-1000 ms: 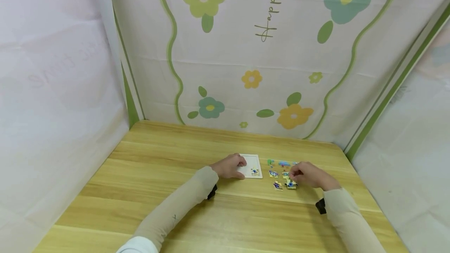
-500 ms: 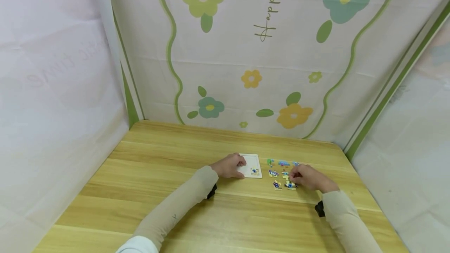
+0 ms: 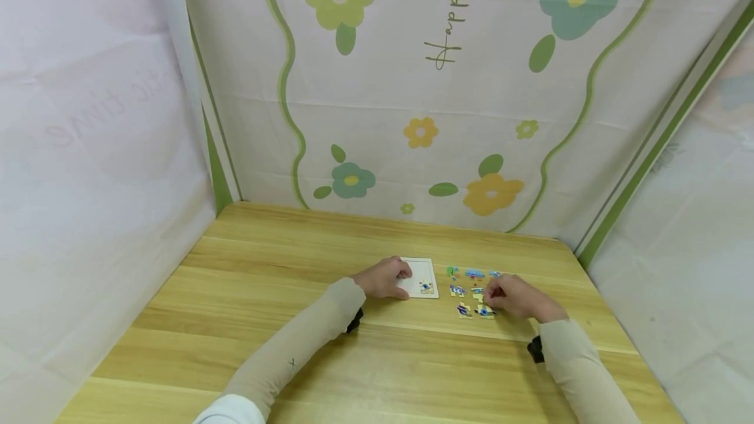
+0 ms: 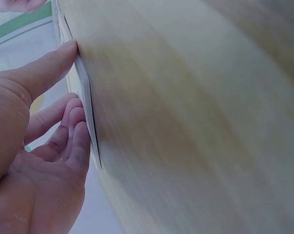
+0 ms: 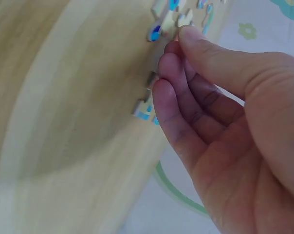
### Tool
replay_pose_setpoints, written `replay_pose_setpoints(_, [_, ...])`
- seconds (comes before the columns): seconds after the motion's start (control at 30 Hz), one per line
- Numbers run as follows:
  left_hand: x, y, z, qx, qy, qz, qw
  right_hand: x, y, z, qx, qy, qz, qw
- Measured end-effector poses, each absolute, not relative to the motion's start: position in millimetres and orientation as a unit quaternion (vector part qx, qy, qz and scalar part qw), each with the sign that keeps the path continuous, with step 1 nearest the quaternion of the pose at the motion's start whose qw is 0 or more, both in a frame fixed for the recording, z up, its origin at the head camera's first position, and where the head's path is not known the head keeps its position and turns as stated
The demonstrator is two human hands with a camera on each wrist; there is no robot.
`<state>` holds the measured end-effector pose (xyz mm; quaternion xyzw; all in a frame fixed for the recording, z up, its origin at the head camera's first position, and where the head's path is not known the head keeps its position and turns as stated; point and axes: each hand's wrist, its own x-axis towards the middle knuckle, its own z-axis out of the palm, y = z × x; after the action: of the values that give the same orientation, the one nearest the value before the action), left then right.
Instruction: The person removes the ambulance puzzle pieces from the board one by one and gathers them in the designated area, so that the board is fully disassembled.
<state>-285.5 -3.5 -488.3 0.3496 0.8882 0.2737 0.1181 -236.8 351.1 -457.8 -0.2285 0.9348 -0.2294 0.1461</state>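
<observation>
My left hand [image 3: 385,278] rests on a white puzzle tray [image 3: 419,267]. In the left wrist view its thumb [image 4: 64,58] lies at the tray's edge, with the other fingers bent against the tray surface. One puzzle piece [image 3: 426,286] sits in the tray's near right corner. To the right, my right hand [image 3: 515,296] is low over a group of loose puzzle pieces, thumb and index fingertips pinched together at the edge of a yellow piece with a blue circle [image 3: 485,311]. The fingers partly hide the piece pinched there. In the right wrist view, another piece [image 5: 144,109] lies beyond the fingertips.
Several colourful pieces lie in loose rows between the hands, among them a green one [image 3: 452,272], a blue one [image 3: 474,273] and a purple one [image 3: 463,310]. A wood-grain table [image 3: 365,358] carries everything. A flower-printed cloth [image 3: 383,84] stands behind it.
My right hand has lowered slightly, and the blue-circle piece under its fingertips now looks flatter on the table. The left hand stays on the tray.
</observation>
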Motion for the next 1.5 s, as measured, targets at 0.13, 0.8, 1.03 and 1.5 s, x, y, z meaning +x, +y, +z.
replay_pose_setpoints(0.13, [-286.3,-3.4,-488.6,0.346,0.889,0.274,0.124,-242.3,344.3,-451.2,-0.239,0.934,-0.229,0.133])
replay_pose_setpoints(0.8, [-287.1,-2.2,-488.0,0.339,0.885,0.288,0.134,-276.8,244.7,-452.4,-0.28,0.933,-0.197,0.116])
replay_pose_setpoints(1.03, [-287.2,-2.7,-487.5,0.346,0.884,0.284,0.134,-277.8,233.0,-460.7,-0.287,0.932,-0.19,0.114])
replay_pose_setpoints(1.5, [-286.7,-2.9,-486.2,0.355,0.882,0.284,0.128,-276.3,230.0,-458.4,-0.287,0.932,-0.192,0.11])
